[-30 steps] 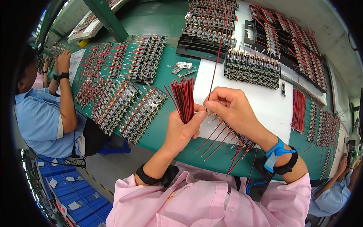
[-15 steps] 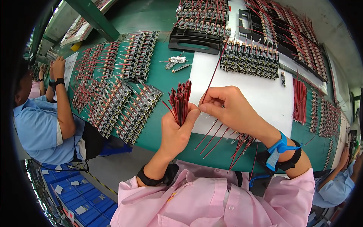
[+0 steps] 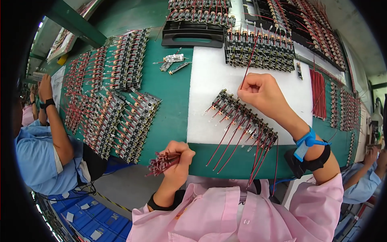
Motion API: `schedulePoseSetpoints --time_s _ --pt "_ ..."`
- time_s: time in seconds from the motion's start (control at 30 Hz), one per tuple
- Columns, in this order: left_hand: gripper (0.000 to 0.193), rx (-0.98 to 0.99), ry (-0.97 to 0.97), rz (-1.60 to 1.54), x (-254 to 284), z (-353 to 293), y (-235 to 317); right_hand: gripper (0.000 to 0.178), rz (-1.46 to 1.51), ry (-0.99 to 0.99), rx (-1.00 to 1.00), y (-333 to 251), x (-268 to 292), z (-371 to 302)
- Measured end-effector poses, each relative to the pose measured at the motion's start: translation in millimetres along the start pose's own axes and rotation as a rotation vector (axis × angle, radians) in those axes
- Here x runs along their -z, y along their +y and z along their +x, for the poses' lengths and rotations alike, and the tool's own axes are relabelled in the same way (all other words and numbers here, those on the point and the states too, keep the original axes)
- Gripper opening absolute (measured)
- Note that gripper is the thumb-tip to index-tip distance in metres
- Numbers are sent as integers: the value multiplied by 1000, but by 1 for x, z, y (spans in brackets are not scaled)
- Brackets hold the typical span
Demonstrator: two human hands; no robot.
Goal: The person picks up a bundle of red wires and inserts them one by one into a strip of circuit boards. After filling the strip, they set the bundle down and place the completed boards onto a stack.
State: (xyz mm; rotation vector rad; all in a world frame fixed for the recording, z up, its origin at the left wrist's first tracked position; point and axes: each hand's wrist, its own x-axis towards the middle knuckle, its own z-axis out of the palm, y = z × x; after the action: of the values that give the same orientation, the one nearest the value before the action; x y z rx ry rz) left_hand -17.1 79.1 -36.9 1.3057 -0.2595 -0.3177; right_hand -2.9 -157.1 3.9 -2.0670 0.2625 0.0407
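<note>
Left hand [image 3: 177, 161] has dropped to the bench [image 3: 173, 105] edge, grip holding the wire bundle [image 3: 161, 163]; right hand [image 3: 262, 90] pinches one red wire [image 3: 248, 64] above the board row [image 3: 242, 119]; loose bundle might spill.

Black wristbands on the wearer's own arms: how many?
2. One black wristband on the left wrist, below the left hand gripping a bundle of red wires. Another black wristband on the right wrist, beside a blue strap.
</note>
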Motion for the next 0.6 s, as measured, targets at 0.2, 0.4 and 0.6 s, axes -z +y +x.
schedulePoseSetpoints --time_s 0.2,0.4,0.6 --pt "15 -11 -57 29 4 1 -2 11 36 71 19 8 -7 -1" --pt "14 0 -82 69 9 -1 -2 10 -2 140 72 4 -14 -2" --pt "15 4 -81 97 9 -1 0 12 -13 179 99 7 -18 -2"
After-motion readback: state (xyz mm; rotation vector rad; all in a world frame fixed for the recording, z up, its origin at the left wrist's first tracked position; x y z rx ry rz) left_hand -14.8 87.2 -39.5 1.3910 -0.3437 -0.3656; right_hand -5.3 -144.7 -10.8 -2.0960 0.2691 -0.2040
